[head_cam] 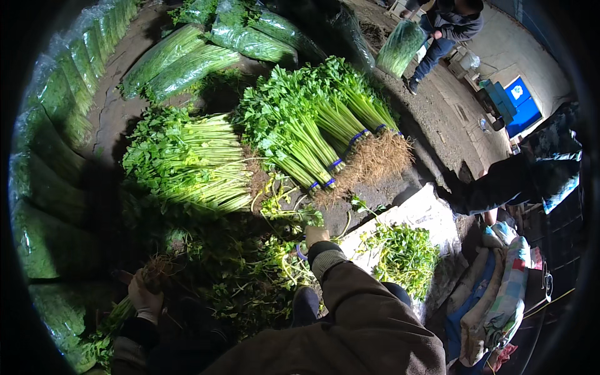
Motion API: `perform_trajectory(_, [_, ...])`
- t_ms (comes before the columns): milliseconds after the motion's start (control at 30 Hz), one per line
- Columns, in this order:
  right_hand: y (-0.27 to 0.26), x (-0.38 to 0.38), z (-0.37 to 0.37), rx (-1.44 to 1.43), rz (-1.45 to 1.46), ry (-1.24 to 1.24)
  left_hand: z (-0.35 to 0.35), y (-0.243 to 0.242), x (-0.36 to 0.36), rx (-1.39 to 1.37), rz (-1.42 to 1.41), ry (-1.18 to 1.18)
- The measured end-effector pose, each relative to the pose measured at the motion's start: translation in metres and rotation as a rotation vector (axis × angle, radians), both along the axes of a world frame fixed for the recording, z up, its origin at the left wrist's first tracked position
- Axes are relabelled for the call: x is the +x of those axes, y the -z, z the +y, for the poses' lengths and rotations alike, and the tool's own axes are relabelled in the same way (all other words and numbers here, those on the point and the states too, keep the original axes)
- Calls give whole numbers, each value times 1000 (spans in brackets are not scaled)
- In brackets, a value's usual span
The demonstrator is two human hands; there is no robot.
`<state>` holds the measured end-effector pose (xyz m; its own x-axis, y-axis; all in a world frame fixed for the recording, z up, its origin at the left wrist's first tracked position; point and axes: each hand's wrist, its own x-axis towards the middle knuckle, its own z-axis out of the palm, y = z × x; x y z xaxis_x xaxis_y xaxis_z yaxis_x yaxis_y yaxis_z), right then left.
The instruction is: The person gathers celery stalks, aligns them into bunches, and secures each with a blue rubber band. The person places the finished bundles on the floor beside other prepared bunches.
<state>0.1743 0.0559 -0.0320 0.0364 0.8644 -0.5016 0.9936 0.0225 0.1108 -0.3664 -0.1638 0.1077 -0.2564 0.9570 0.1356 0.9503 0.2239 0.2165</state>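
My left hand (144,294), in shadow at the lower left, is closed round a bunch of leafy green stalks (123,307), just below its brown roots. My right hand (317,234) is stretched forward over loose trimmings (262,267); its fingers are partly hidden, and a purple ring, perhaps a roll of tape (301,252), shows beside it. Ahead of my right hand are celery-like bunches tied with blue bands (304,150), their roots towards the right. To their left lies a pile of loose rooted stalks (211,164).
Plastic-wrapped bundles (187,61) lie at the top; more line the left side (61,103). Leaves (405,255) lie on a white sheet (419,206) at the right. Folded cloths (497,300) are beyond it. A person (445,28) carries a wrapped bundle; another (515,178) is at the right.
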Motion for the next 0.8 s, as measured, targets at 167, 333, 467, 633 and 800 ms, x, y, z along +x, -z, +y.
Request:
perform_trajectory(167, [1, -4, -7, -72, -60, -31, -3, -3, 6, -23, 16, -22])
perform_trajectory(333, [-37, 3, 19, -15, -182, -39, 10, -2, 8, -193, -81, 34])
perform_trajectory(467, [-80, -16, 65, 296, 85, -3, 11, -2, 8, 56, -707, 77])
perform_trajectory(633, [-100, -156, 91, 240, 996, 94, 1, -9, 7, 2, -213, -23])
perform_trajectory(800, [-121, -307, 51, -353, 1549, 219, 1, -8, 3, 137, -170, 41])
